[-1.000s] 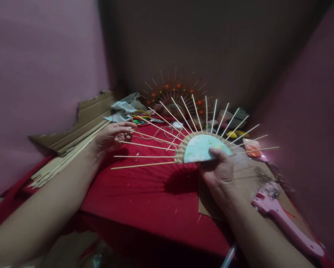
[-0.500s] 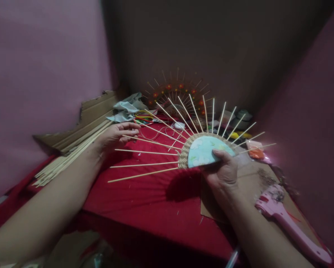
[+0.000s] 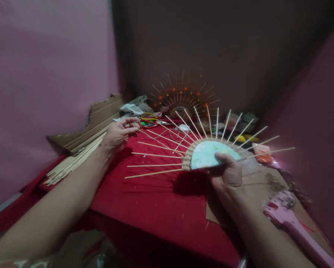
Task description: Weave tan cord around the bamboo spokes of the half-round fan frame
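Note:
A half-round piece (image 3: 208, 154) with a pale blue, patterned face is held up by my right hand (image 3: 227, 173), its thumb on the front and its fingers behind. Woven tan twine (image 3: 187, 158) edges its curve, and thin wooden sticks (image 3: 153, 165) fan out from it. To the left, my left hand (image 3: 122, 130) is raised with thumb and fingertips pinched together. A thin strand (image 3: 153, 140) runs from near those fingertips toward the sticks; its full path is hard to follow. Scissors (image 3: 150, 119) with red and yellow handles lie just beyond that hand.
Loose sticks (image 3: 72, 160) and folded cardboard (image 3: 85, 136) lie at left on the red cloth (image 3: 156, 208). A pink glue gun (image 3: 292, 219) rests at right on a cardboard sheet (image 3: 259, 182). A finished-looking fan with flowers (image 3: 183, 93) stands at the back.
The view has shifted slightly left. My left hand has moved away from the stick tips, up toward the scissors. The half-round piece has tilted slightly in my right hand.

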Tool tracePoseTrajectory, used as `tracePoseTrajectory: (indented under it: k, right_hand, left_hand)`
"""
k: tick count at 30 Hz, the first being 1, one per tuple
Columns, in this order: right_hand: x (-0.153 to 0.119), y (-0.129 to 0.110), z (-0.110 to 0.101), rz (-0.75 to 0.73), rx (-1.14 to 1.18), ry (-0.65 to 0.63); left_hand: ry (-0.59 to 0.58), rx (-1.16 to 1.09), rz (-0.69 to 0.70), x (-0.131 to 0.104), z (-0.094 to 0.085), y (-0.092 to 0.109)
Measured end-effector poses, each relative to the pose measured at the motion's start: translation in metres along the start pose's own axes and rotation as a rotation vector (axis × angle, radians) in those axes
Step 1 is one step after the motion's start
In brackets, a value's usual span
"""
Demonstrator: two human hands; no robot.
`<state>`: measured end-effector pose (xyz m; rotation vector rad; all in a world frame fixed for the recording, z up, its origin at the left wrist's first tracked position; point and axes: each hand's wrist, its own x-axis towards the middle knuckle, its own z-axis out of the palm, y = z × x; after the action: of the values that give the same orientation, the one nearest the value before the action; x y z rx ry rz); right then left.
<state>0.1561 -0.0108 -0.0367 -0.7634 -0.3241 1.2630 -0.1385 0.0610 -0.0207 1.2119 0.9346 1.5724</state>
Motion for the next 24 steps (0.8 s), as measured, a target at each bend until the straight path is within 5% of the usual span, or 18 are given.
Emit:
tracePoseTrajectory:
  k: [4, 11, 19, 24]
  right_hand:
    - [0.000, -0.001, -0.001, 0.030, -0.023, -0.025]
    - [-0.006, -0.001, 0.001, 0.170, 0.022, -0.065]
    - [-0.017, 0.004, -0.004, 0.457, 0.066, -0.326]
    - [-0.025, 0.005, -0.006, 0.498, 0.031, -0.545]
  left_hand:
    - [-0.005, 0.044, 0.058, 0.003, 0.000, -0.002]
    - [-0.032, 0.046, -0.176, -0.001, 0.014, -0.010]
    - [-0.067, 0.287, -0.159, -0.001, 0.064, -0.032]
    - [-0.141, 0.229, -0.097, 0.003, 0.096, -0.038]
